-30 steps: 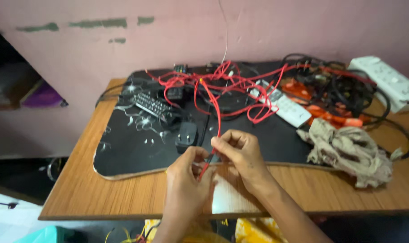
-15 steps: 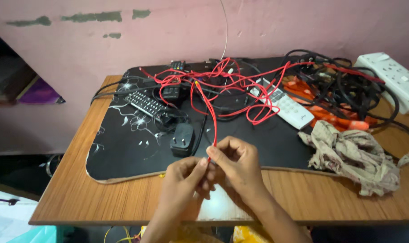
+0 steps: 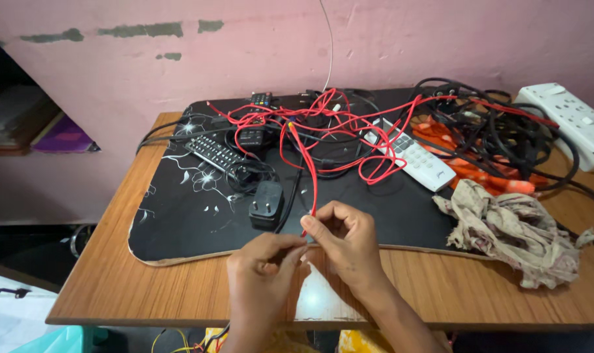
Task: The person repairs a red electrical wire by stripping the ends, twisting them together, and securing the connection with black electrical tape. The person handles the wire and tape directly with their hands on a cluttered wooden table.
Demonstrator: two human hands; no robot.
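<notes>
A tangle of thin red wire lies on a black floral board on a wooden table. One strand runs down from the tangle to my hands at the board's near edge. My right hand pinches the end of this red wire between thumb and forefinger. My left hand meets it fingertip to fingertip and grips the same wire end. A black plug adapter sits just beyond my left hand.
A black remote and a white remote lie on the board. Black cables and orange cable pile up at the right, beside a white power strip. A crumpled cloth lies right of my hands. A pink wall stands behind.
Both hands stay together on the red wire end at the board's near edge. The view has shifted slightly; the hands sit a little lower and closer.
</notes>
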